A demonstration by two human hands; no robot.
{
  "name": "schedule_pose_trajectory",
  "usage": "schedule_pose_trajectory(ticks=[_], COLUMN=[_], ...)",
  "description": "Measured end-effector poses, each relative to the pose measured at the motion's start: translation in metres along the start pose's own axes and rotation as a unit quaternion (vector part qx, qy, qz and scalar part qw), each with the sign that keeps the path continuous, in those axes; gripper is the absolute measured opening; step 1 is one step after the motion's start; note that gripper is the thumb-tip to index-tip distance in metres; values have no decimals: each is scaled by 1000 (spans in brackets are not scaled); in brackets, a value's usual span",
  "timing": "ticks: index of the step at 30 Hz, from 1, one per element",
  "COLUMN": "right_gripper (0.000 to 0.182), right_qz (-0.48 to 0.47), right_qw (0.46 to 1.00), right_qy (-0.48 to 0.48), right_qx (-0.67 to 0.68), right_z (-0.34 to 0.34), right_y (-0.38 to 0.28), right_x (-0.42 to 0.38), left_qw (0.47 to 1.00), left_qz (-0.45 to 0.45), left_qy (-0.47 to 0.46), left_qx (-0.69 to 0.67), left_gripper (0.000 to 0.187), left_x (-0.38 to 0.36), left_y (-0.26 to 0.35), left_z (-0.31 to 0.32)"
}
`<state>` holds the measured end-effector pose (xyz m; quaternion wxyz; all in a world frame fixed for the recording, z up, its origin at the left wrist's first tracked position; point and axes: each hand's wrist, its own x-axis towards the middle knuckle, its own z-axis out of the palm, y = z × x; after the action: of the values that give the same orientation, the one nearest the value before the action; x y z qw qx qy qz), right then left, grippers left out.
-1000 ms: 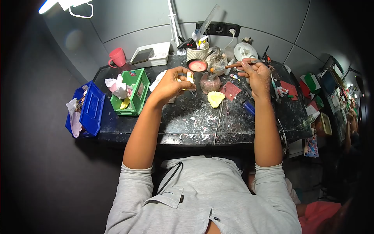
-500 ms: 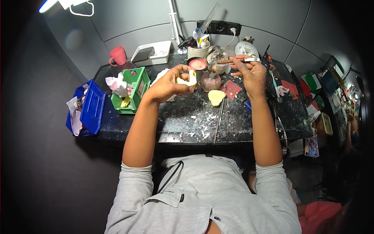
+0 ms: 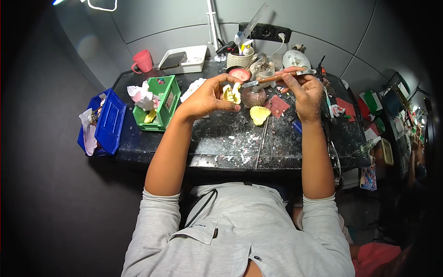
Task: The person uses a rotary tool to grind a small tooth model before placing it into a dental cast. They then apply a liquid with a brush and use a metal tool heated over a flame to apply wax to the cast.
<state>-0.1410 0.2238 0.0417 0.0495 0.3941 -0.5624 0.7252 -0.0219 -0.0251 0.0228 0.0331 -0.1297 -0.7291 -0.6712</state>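
Observation:
My left hand (image 3: pixel 207 98) is closed around a yellow dental cast (image 3: pixel 232 93), thumb below and fingers above it. In my right hand (image 3: pixel 304 93) is a wax knife (image 3: pixel 272 79) with a brown handle, held between thumb and fingers. Its metal blade points left, right by the cast's upper edge. Just behind and below the blade stands a glass spirit burner (image 3: pixel 254 97). On the bench in front of the burner lies a second yellow cast (image 3: pixel 260 115), beside a pink wax sheet (image 3: pixel 278 106).
A green bin (image 3: pixel 167 104) and a blue bin (image 3: pixel 112 129) stand at the left. Behind are a pink mug (image 3: pixel 143 61), a white tray (image 3: pixel 196 66), a tool basket (image 3: pixel 240 61) and a round dish of pink wax (image 3: pixel 239 74). A long thin tool (image 3: pixel 262 144) lies among white scraps.
The wax knife's tip has moved from over the spirit burner leftward to the cast. My left hand has turned the cast, so its toothed side shows more. The view has shifted slightly.

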Motion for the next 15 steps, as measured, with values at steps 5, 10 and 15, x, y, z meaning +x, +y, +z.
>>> schedule_pose_trajectory(ticks=[5, 10, 15], right_gripper=[17, 17, 15], right_qz=[-29, -17, -21], right_qw=[997, 998, 998], right_qy=[-58, -54, -54], right_qx=[-40, -34, -39], right_z=[10, 10, 10], right_y=[0, 0, 2], right_x=[-7, -7, -7], left_qw=[1000, 1000, 999], left_qz=[-11, -18, -6], left_qy=[4, 3, -7], left_qx=[8, -25, -40], left_gripper=[60, 63, 54], left_x=[0, -1, -1], left_y=[2, 5, 4], left_z=[1, 3, 2])
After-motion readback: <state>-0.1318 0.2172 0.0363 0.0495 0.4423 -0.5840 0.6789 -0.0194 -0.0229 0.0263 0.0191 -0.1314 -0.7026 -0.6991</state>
